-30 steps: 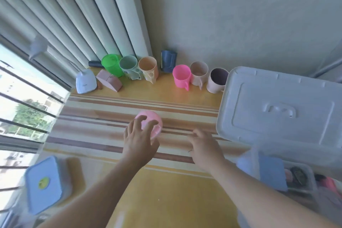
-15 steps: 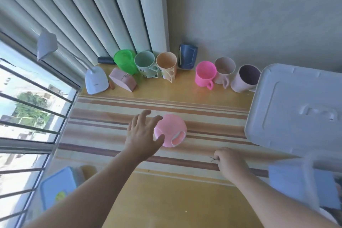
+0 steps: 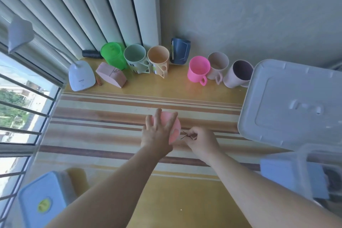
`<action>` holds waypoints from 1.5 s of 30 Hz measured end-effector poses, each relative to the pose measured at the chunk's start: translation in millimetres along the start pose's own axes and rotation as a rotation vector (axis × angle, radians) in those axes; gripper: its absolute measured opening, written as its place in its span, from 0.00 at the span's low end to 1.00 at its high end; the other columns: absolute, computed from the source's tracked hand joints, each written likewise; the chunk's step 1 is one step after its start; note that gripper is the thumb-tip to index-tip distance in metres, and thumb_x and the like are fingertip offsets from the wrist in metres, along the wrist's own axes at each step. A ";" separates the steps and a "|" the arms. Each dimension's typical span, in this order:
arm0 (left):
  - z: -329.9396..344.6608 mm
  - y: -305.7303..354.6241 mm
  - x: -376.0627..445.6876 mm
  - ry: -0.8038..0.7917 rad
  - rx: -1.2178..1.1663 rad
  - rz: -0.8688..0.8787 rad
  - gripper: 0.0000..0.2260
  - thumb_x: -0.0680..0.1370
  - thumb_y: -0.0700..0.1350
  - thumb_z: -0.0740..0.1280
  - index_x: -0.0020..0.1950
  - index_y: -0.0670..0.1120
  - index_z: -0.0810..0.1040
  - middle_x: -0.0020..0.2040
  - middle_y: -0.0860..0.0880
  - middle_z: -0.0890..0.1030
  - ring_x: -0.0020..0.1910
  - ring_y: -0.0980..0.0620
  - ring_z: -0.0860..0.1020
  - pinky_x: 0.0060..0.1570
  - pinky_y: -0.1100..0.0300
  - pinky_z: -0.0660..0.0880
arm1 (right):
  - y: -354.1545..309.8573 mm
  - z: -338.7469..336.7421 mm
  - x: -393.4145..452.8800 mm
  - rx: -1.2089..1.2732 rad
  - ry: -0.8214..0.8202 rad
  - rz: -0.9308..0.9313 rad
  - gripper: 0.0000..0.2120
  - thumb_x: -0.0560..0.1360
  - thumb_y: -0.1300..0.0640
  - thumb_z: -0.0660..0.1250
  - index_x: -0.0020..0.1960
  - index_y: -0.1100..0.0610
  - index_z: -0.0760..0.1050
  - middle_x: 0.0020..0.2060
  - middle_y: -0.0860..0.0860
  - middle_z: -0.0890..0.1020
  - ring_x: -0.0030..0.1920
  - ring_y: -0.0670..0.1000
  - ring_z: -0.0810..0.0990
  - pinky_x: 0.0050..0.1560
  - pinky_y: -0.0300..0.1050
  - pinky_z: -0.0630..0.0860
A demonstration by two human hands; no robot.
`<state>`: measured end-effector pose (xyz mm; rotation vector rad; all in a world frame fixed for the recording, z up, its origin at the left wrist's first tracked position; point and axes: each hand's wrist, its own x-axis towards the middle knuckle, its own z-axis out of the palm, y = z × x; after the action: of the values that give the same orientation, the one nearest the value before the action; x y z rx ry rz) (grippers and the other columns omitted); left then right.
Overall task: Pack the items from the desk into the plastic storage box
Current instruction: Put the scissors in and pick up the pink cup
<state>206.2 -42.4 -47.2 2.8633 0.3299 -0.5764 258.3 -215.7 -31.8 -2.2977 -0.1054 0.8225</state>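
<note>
We have a single wide-angle view from the person's head, looking forward and steeply down over the desk (image 3: 185,200) toward the wall (image 3: 259,15) and window (image 3: 22,107), close above both forearms, edges bowed by the lens.

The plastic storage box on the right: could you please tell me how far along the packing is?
Done: the plastic storage box is open and holds some items. In hand: the left hand grips a pale pink cup, and the right hand pinches a thin hairpin. Left: the row of cups by the wall.
</note>
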 end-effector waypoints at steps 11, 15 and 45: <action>-43.5 60.1 -79.2 0.254 -0.401 0.128 0.52 0.63 0.63 0.74 0.81 0.62 0.51 0.75 0.45 0.57 0.70 0.38 0.67 0.58 0.45 0.78 | 24.6 -87.0 -68.2 0.113 0.042 -0.087 0.05 0.78 0.52 0.73 0.44 0.43 0.82 0.42 0.42 0.83 0.40 0.43 0.81 0.40 0.37 0.74; -82.7 107.5 -98.2 0.364 -0.395 0.254 0.52 0.62 0.65 0.75 0.82 0.58 0.55 0.75 0.43 0.62 0.66 0.37 0.72 0.58 0.45 0.79 | 31.9 -168.9 -116.5 0.012 0.200 -0.357 0.08 0.75 0.58 0.76 0.42 0.46 0.81 0.44 0.43 0.81 0.48 0.46 0.82 0.48 0.33 0.75; -59.4 500.0 -167.0 -0.527 -1.434 0.168 0.28 0.70 0.41 0.64 0.71 0.50 0.73 0.64 0.39 0.80 0.59 0.35 0.82 0.54 0.41 0.81 | 320.5 -365.0 -282.2 0.308 0.229 -0.358 0.60 0.62 0.34 0.84 0.81 0.30 0.48 0.78 0.32 0.59 0.78 0.36 0.59 0.76 0.49 0.68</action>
<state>205.1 -535.1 149.4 1.2999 0.2394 -0.6384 201.3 -752.8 122.3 -1.9850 -0.2597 0.3616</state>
